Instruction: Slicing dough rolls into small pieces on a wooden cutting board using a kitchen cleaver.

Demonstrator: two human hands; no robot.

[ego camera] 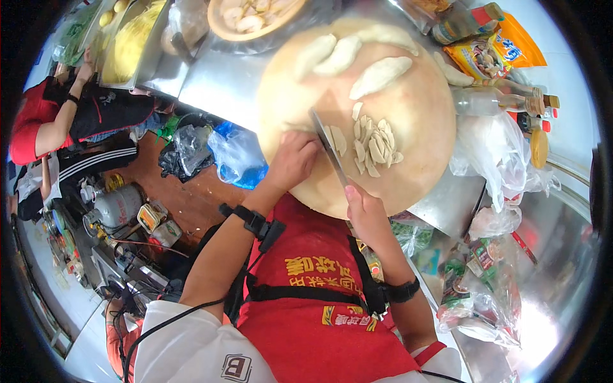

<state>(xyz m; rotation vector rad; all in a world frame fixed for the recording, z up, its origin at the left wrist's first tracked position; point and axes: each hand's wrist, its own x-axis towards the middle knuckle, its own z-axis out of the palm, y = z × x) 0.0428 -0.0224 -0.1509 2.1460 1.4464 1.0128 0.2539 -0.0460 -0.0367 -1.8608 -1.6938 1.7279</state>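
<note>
My right hand (368, 210) grips the handle of a kitchen knife (328, 146), its blade resting over a round wooden chopping block (421, 158). Curled beside the blade, my left hand (298, 155) presses on a pale peeled root vegetable (294, 127), mostly hidden by the fingers. A few cut slices (338, 140) lie just right of the blade. Farther right is a heap of pale slices (376, 146). Several whole peeled pieces (381, 76) lie towards the block's far side.
A bowl of pale pieces (258, 36) stands beyond the block. Sauce bottles (467, 24), glass bottles (498, 101), an orange food packet (507, 48) and plastic bags (493, 153) crowd the right. At the left, a co-worker (52, 119) reaches to a tray of yellow shreds (134, 45).
</note>
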